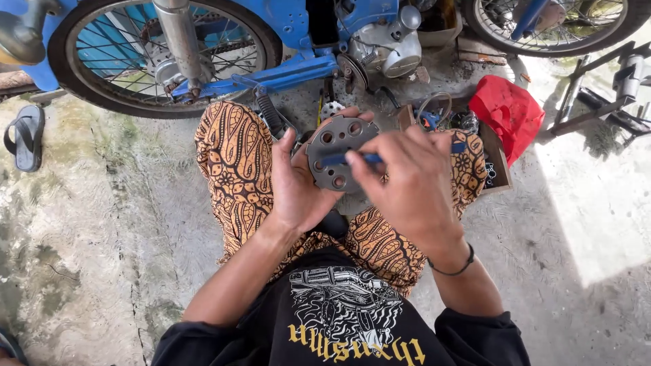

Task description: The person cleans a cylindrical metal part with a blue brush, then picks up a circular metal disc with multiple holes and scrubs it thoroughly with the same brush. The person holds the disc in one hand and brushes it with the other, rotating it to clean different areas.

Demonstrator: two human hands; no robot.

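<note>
plate: round grey metal disc (337,152) with several holes, held upright over your lap, in front of the blue motorbike (285,41).
handling: looks rigid and fairly heavy for its size, likely greasy so it may slip; best gripped by the rim, thumb across the edge, not through the holes.
left hand (298,183): curled around the disc's left rim and back, fingers wrapped behind it.
right hand (407,179): fingers pressed together, pinching a thin blue-handled tool (359,158) laid across the disc face.
tool: slim, light, stiff; tip end hidden, can't tell its type.
nearby: wooden parts box (498,166) just right of your knee, red bag (508,112) behind it.
floor: rough concrete (102,257), sandal (26,135) far left.
</note>
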